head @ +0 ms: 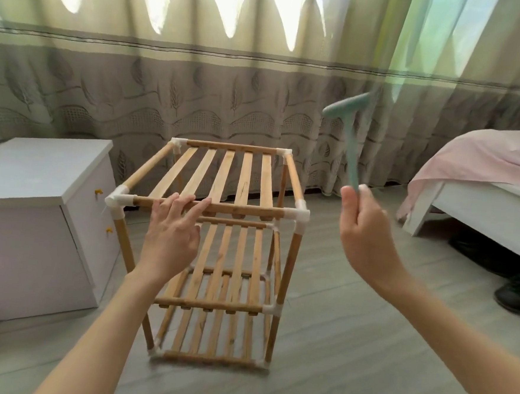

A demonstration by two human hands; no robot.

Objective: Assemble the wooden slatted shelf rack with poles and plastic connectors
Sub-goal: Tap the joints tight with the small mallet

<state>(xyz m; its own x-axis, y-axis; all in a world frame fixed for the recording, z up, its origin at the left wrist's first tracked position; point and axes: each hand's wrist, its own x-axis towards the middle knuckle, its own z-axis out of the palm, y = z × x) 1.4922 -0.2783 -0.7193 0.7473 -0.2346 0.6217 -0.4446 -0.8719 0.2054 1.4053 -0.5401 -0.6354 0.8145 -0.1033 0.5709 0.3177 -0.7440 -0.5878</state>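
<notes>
Your two bare forearms reach in from the bottom edge, with no sleeve showing on either as far as the frame goes. Your left hand and right hand wear no gloves, rings, or watch. The right hand's fingernails look light and slightly long.

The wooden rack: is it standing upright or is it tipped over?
Upright. The rack stands on its four poles on the floor, its slatted shelves level one above another. The left hand rests on the top front rail.
</notes>
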